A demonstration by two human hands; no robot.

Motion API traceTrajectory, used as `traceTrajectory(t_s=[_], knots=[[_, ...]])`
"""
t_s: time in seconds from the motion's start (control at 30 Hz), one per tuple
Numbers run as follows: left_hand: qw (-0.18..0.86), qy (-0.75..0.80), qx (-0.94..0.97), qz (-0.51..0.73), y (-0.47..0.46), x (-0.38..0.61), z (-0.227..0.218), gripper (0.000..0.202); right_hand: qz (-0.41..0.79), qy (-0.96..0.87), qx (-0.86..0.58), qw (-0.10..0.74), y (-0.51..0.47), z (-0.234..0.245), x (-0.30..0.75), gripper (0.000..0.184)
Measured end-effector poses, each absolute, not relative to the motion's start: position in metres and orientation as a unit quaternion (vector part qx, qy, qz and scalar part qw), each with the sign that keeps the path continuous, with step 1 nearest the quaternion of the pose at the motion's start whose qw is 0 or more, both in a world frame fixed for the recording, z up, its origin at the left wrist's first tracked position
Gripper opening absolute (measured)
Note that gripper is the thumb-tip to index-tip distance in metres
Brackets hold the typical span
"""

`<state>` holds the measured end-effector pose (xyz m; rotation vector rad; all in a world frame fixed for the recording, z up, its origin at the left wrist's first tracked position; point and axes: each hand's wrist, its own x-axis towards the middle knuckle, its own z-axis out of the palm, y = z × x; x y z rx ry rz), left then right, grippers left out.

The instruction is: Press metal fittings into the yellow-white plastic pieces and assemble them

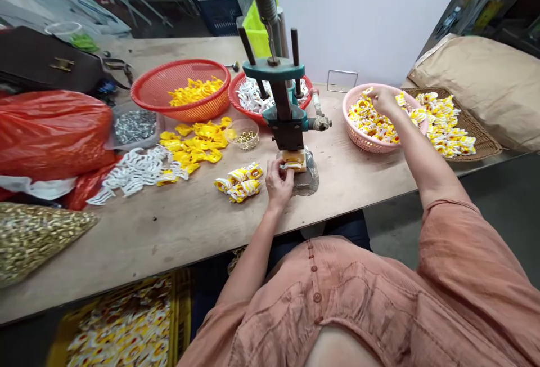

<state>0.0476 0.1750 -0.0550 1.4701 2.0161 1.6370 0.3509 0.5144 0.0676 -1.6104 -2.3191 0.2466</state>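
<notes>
My left hand (278, 182) pinches a small yellow-and-white piece (293, 161) lying on the base of a green hand press (283, 109). My right hand (382, 98) reaches over the pink basket (358, 137) of finished yellow-and-white pieces (371, 122), fingers curled; whether it holds one I cannot make out. A small pile of assembled pieces (240, 181) lies just left of my left hand.
Two red baskets (158, 88) hold yellow and white parts; loose yellow parts (196, 144) and white parts (135, 170) lie on the wooden table. A wicker tray (481, 136) of pieces sits at right, red bags (46, 130) and a rivet tub (135, 126) at left.
</notes>
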Motion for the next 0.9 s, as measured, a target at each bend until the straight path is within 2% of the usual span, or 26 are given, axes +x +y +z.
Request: traceTrajectory(t_s=[0.1,0.17,0.3,0.4,0.57,0.7,0.8,0.83,0.9], knots=[[0.149,0.659,0.487,0.554,0.152,0.038,-0.048,0.028,0.097,-0.827,-0.551,0.057,0.51,0.053,0.333,0.056],[0.143,0.66,0.503,0.54,0.134,0.025,-0.039,0.034,0.083,-0.818,-0.569,0.019,0.506,0.047,0.32,0.061],[0.041,0.705,0.562,0.432,0.103,-0.006,-0.025,0.039,0.033,-0.816,-0.577,-0.007,0.499,0.041,0.307,0.043],[0.037,0.736,0.571,0.362,0.091,-0.023,-0.026,0.042,-0.018,-0.843,-0.537,0.02,0.498,0.039,0.307,0.025],[0.057,0.746,0.576,0.33,0.089,-0.033,-0.036,0.043,-0.027,-0.869,-0.494,-0.003,0.502,0.038,0.304,0.027],[0.074,0.729,0.599,0.324,0.085,-0.039,-0.038,0.055,-0.02,-0.833,-0.552,-0.028,0.503,0.044,0.305,0.018],[0.075,0.718,0.607,0.334,0.08,-0.039,-0.031,0.059,-0.028,-0.797,-0.602,0.033,0.499,0.058,0.32,0.038],[0.064,0.712,0.604,0.352,0.08,-0.036,-0.027,0.057,-0.032,-0.784,-0.615,0.082,0.495,0.064,0.327,0.043],[0.042,0.694,0.59,0.411,0.083,-0.025,-0.016,0.048,0.005,-0.759,-0.615,0.213,0.475,0.075,0.34,0.04]])
